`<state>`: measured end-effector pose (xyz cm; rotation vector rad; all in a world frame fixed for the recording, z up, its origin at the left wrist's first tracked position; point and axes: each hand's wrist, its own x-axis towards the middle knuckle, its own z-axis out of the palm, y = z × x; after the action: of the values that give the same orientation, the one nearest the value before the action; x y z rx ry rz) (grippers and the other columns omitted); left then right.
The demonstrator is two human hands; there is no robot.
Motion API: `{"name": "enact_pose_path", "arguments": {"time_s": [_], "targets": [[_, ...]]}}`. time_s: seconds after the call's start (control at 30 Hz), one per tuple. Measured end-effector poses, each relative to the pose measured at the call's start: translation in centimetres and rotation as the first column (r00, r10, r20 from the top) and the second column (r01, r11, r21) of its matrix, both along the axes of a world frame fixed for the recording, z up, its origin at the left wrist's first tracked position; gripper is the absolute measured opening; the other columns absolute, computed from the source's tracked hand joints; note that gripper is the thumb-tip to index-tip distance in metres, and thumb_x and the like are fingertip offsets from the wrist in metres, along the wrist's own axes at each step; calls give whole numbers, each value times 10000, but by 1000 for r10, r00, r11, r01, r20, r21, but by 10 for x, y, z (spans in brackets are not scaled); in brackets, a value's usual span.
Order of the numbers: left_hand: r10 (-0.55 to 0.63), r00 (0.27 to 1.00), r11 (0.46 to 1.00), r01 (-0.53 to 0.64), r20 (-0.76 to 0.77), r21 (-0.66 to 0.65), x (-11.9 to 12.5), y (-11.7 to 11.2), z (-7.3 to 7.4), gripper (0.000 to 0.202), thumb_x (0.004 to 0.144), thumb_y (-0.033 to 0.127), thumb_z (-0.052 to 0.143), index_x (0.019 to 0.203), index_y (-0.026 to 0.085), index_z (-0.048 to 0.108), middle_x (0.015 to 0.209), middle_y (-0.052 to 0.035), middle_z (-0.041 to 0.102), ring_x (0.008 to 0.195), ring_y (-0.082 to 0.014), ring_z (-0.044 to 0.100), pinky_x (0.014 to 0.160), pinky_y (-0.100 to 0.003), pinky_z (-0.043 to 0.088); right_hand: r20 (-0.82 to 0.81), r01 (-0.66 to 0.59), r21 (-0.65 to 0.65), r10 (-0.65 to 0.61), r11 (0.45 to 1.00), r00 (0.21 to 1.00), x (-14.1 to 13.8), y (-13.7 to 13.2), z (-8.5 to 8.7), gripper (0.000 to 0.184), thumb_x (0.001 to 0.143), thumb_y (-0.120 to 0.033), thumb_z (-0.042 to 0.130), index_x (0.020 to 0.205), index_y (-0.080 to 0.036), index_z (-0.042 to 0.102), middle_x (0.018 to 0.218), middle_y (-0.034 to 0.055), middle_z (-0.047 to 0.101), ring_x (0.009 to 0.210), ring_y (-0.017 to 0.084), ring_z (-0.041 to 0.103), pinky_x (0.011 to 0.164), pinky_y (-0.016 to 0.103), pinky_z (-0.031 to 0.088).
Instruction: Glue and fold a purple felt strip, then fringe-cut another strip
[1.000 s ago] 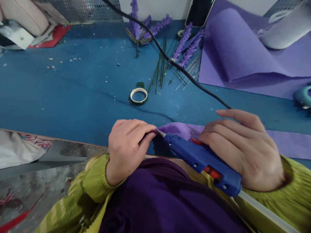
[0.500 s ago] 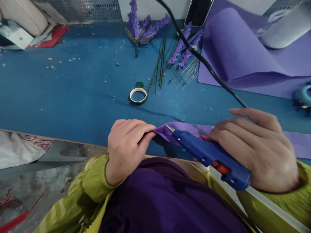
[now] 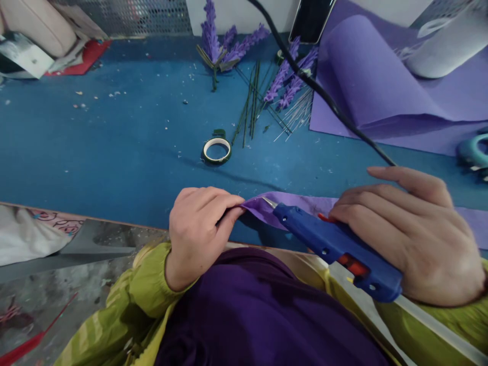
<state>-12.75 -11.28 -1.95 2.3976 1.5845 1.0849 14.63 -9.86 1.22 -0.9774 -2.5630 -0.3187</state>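
Pinched between the thumb and fingers of my left hand point(image 3: 204, 231) is the left end of a long purple paper strip point(image 3: 301, 201), which runs off to the right along the table's near edge. My right hand point(image 3: 414, 236) is wrapped round a blue hot glue gun point(image 3: 305, 229) with a red trigger. The gun's metal nozzle points left and lies over the strip, a short way from my left fingertips. A pale glue stick point(image 3: 438, 325) sticks out of the gun's rear. Part of the strip is hidden behind the gun and my right hand.
A roll of green tape point(image 3: 217, 151) lies ahead of my left hand. Behind it are purple flower sprigs point(image 3: 213, 43), green stems point(image 3: 253, 101) and thin wires point(image 3: 295, 117). Purple sheets point(image 3: 381, 76) lie at the back right. The black cord point(image 3: 324, 96) crosses above the table.
My right hand and the glue gun have shifted slightly to the right, drawing the nozzle a little away from my left fingers. My left hand keeps its pinch in the same place.
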Motion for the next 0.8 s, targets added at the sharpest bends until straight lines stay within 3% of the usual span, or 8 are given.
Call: {"name": "enact_pose_path", "arguments": {"time_s": [0.8], "targets": [[12, 1000, 999, -13, 13, 41, -1, -1, -1, 42, 890, 192, 715, 918, 220, 731, 857, 26, 747, 817, -132, 680, 810, -318, 445, 49, -1, -2, 1, 1000, 999, 11, 2, 3, 236, 1015, -219, 365, 841, -243, 522, 728, 26, 630, 688, 188, 559, 1086, 499, 423]]}}
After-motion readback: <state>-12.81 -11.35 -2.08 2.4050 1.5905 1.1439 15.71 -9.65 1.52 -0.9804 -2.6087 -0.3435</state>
